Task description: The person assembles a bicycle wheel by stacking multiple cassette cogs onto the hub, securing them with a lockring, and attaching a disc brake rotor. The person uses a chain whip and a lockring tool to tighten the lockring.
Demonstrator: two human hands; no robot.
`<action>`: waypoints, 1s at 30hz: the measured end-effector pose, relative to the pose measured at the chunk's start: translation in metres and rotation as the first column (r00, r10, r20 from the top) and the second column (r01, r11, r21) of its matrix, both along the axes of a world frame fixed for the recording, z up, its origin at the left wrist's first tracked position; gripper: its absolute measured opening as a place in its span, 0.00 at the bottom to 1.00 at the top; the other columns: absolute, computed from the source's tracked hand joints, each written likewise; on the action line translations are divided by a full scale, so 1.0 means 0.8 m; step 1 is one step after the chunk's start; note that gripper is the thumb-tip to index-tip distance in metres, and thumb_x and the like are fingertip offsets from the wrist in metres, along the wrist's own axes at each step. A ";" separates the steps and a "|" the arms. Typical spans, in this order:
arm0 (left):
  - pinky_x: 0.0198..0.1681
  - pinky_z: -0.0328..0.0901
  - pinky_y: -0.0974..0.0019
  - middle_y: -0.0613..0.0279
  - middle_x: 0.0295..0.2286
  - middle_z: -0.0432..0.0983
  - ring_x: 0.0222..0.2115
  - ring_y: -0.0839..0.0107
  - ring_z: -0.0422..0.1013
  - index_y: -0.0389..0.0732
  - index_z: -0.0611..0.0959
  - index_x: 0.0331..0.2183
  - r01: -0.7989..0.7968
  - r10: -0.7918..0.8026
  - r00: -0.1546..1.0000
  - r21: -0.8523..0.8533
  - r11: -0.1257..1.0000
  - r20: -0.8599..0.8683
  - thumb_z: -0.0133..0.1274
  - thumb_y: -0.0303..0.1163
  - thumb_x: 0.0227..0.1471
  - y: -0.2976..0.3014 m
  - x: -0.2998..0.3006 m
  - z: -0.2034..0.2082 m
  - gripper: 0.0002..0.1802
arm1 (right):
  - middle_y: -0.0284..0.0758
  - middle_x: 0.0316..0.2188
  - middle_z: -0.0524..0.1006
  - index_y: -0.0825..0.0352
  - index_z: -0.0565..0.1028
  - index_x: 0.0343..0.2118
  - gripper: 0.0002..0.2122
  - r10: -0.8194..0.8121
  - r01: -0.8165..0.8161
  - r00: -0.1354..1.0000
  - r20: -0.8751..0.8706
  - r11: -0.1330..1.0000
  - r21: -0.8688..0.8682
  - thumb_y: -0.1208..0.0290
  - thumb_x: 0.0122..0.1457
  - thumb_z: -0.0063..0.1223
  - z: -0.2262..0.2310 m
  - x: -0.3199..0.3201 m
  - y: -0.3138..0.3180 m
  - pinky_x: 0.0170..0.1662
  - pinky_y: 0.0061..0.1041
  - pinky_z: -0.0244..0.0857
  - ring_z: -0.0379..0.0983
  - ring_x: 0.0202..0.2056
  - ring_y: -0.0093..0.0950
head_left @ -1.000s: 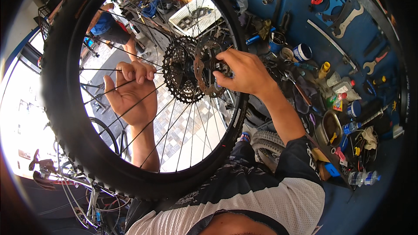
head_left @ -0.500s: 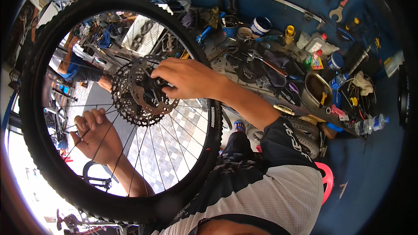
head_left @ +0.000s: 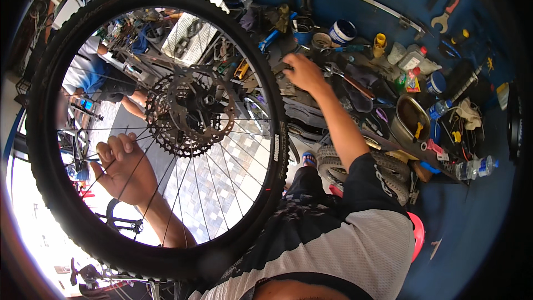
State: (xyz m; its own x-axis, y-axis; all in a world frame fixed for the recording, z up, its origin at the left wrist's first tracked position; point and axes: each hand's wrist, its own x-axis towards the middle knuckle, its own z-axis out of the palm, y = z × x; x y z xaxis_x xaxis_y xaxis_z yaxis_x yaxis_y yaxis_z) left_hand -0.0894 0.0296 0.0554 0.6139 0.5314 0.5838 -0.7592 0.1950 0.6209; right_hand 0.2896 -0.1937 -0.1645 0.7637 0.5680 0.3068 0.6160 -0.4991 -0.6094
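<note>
A bicycle wheel with a knobby black tire stands tilted in front of me. Its cassette and brake disc face my side. Behind the spokes is my left hand, palm toward me, fingers curled round the spokes. My right hand hovers past the tire's right edge, over the workbench, away from the hub. Its fingers are bent and close together. Whatever they hold, if anything, is too small to make out. A blue-handled tool and a blue cup lie near that hand.
The cluttered workbench holds pliers, a metal bowl, a white-and-blue tub and bottles. Wrenches hang on the blue wall. Spare tires lie under the bench. Another person shows through the wheel.
My right hand has left the wheel's hub and moved right, over the bench. The left hand stays at the spokes. The view has shifted slightly, and the other person shows more.
</note>
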 end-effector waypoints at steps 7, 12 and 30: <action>0.52 0.54 0.56 0.65 0.27 0.60 0.35 0.66 0.59 0.47 0.69 0.32 -0.051 0.052 0.998 0.062 0.997 -0.018 0.35 0.50 0.70 -0.006 0.001 0.001 0.19 | 0.43 0.54 0.74 0.64 0.76 0.50 0.17 -0.039 -0.004 0.994 -0.102 0.921 -0.391 0.75 0.56 0.59 -0.106 0.031 -0.055 0.55 0.46 0.72 0.73 0.55 0.47; 0.52 0.54 0.55 0.65 0.26 0.61 0.35 0.65 0.60 0.47 0.67 0.31 -0.055 0.056 0.998 0.059 0.997 -0.013 0.33 0.52 0.70 -0.005 0.005 0.002 0.22 | 0.45 0.49 0.78 0.64 0.74 0.51 0.17 -0.085 0.071 0.996 -0.022 0.923 -0.379 0.75 0.58 0.57 -0.099 0.034 -0.047 0.49 0.45 0.74 0.76 0.52 0.46; 0.48 0.55 0.56 0.62 0.25 0.62 0.32 0.63 0.59 0.45 0.69 0.31 -0.094 0.095 0.995 -0.037 0.995 0.035 0.28 0.55 0.71 -0.013 0.007 0.003 0.27 | 0.38 0.39 0.80 0.64 0.77 0.44 0.13 0.550 -0.635 0.754 0.358 0.750 0.187 0.73 0.56 0.64 0.220 -0.167 0.033 0.41 0.37 0.75 0.80 0.37 0.39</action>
